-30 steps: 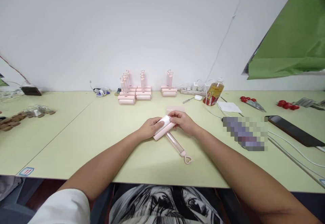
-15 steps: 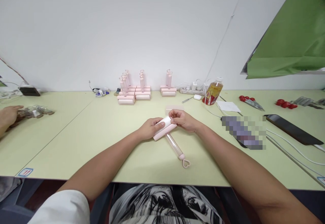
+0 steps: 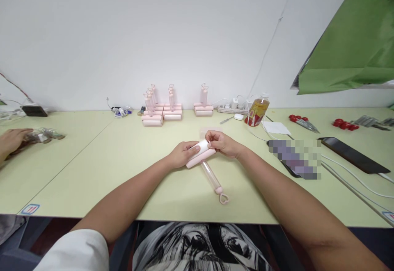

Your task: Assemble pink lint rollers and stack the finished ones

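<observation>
Pink rollers [image 3: 162, 113] stacked by wall, bottle [image 3: 257, 110] right, another person's hand [image 3: 12, 139] far left. Lint roller [image 3: 205, 160] mid-table [image 3: 123, 168], handle angled toward near edge. Left hand [image 3: 181, 154] and right hand [image 3: 222, 143] fingers pinch its white roll.

A pixelated patch [image 3: 294, 158] hides something on the table [image 3: 123, 168].

Both hands [image 3: 201, 150] hold a pink lint roller [image 3: 203, 156] — table-top.
</observation>
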`<state>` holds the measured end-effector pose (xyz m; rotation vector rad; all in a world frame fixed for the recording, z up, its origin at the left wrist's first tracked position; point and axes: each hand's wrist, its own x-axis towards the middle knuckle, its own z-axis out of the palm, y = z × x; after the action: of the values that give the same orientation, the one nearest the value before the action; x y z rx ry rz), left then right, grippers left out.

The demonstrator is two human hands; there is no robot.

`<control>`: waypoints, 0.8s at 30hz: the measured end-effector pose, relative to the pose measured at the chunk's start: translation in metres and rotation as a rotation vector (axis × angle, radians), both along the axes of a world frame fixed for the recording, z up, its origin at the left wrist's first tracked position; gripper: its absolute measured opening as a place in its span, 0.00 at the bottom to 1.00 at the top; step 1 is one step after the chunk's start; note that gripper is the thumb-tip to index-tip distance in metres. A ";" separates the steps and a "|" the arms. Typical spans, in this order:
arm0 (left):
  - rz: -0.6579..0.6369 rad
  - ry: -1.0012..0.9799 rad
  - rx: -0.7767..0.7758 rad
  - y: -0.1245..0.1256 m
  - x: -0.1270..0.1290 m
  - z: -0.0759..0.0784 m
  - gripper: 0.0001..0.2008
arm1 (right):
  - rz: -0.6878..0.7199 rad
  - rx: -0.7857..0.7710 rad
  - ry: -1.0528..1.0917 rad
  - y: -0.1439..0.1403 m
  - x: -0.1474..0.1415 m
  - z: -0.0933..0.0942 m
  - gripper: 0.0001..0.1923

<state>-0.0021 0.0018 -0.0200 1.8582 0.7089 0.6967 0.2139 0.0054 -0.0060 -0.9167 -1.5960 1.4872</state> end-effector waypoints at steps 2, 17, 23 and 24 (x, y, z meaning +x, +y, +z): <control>0.003 0.001 0.010 0.000 0.000 0.001 0.25 | 0.002 0.001 0.008 0.000 0.000 0.000 0.14; 0.053 0.063 0.075 -0.001 0.000 0.005 0.26 | -0.007 0.052 -0.016 0.001 -0.002 0.003 0.13; 0.058 0.090 0.095 0.001 -0.001 -0.002 0.25 | 0.019 0.048 -0.087 0.000 0.000 0.001 0.12; 0.065 0.098 0.094 0.002 -0.002 -0.004 0.25 | 0.020 0.041 -0.099 -0.001 0.000 -0.001 0.12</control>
<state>-0.0046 0.0036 -0.0236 1.9738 0.8152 0.6944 0.2143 0.0046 -0.0073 -0.9669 -1.7048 1.4369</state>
